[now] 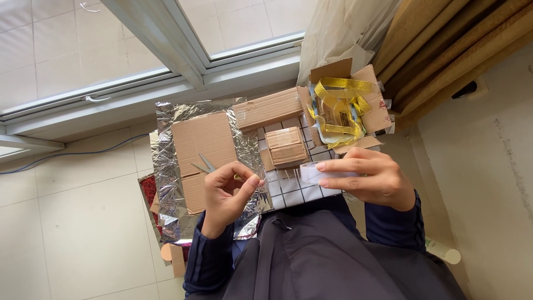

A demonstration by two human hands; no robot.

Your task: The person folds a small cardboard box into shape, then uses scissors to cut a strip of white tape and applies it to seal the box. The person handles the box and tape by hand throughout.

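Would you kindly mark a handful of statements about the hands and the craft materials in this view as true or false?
1. The right hand holds a small white, roll-like piece. True.
2. The scissors are in the left hand. False: they lie on the cardboard sheet; the left hand only pinches its fingertips together above them.
3. The cardboard sheet rests on crinkled silver foil. True.
4. The gold ribbon is draped over the left wrist. False: it sits in an open cardboard box beyond the right hand.
5. A small cardboard block stands on a white gridded board. True.
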